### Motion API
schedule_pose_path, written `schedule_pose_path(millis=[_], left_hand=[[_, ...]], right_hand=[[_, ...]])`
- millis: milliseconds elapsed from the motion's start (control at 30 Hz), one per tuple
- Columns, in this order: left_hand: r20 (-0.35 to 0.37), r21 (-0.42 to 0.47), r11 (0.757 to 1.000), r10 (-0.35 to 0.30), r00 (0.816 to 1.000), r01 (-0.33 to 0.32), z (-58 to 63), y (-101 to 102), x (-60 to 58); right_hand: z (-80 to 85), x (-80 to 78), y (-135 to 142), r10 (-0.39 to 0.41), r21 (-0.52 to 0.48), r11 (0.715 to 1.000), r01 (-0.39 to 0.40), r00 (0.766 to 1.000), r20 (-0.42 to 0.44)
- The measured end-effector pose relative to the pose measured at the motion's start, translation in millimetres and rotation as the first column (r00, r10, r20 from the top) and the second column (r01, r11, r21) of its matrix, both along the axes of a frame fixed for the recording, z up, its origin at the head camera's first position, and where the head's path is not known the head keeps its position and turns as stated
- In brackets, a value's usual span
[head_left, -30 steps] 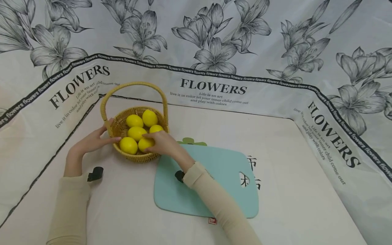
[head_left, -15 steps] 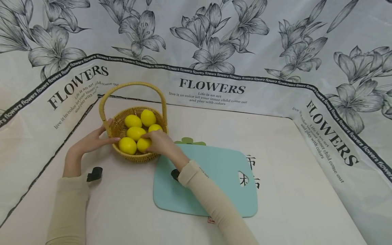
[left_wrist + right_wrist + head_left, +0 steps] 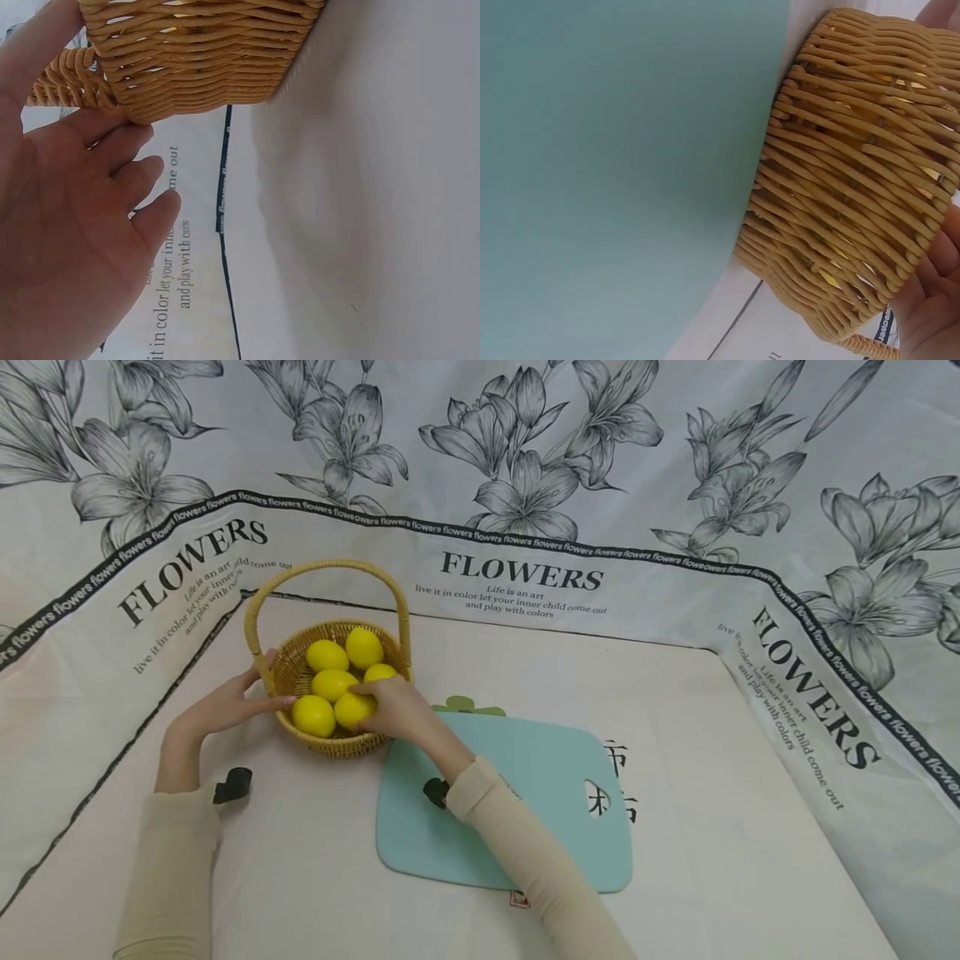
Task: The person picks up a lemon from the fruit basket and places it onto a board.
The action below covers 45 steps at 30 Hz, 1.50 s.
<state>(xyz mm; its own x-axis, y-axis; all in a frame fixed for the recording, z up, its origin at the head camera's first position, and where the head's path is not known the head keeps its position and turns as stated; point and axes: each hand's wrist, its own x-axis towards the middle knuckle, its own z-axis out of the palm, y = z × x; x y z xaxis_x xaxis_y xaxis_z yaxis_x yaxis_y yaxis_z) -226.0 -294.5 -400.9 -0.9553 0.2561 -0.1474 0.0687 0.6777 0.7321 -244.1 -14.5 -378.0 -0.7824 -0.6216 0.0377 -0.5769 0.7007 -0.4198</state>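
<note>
Wicker basket (image 3: 347, 747) of lemons (image 3: 334, 686), set beside a turquoise cutting board (image 3: 551, 772) on the table (image 3: 720, 860), is touched by the spread left grip (image 3: 227, 703); one lemon (image 3: 353, 712) is pinched by the right grip (image 3: 399, 706)

One yellow fruit (image 3: 351, 712) is partly hidden — by the right fingers (image 3: 377, 691)

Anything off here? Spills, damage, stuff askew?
Nothing stands out. The basket is upright, all the visible yellow fruits are inside it, and the cutting board lies beside it. No visible damage. The board partly covers the printed characters, probably harmless.
</note>
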Motion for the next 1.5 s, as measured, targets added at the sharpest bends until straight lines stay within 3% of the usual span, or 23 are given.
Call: schedule_pose_path(millis=[267,767,1500], left_hand=[[-0.002,0.002,1.0,-0.005,1.0,0.005,0.8,0.7,0.2],[0.009,0.002,1.0,0.002,1.0,-0.002,0.0,-0.3,-0.1],[0.017,0.019,1.0,-0.001,1.0,0.0,-0.2,0.3,0.8]], right_hand=[[8.2,0.7,6.3,-0.008,-0.079,0.997,0.005,0.999,-0.038],[31.1,12.6,36.9,-0.045,-0.175,0.984,0.043,0.999,-0.005],[21.8,24.9,90.1,-0.065,-0.249,0.967,0.045,0.995,-0.073]])
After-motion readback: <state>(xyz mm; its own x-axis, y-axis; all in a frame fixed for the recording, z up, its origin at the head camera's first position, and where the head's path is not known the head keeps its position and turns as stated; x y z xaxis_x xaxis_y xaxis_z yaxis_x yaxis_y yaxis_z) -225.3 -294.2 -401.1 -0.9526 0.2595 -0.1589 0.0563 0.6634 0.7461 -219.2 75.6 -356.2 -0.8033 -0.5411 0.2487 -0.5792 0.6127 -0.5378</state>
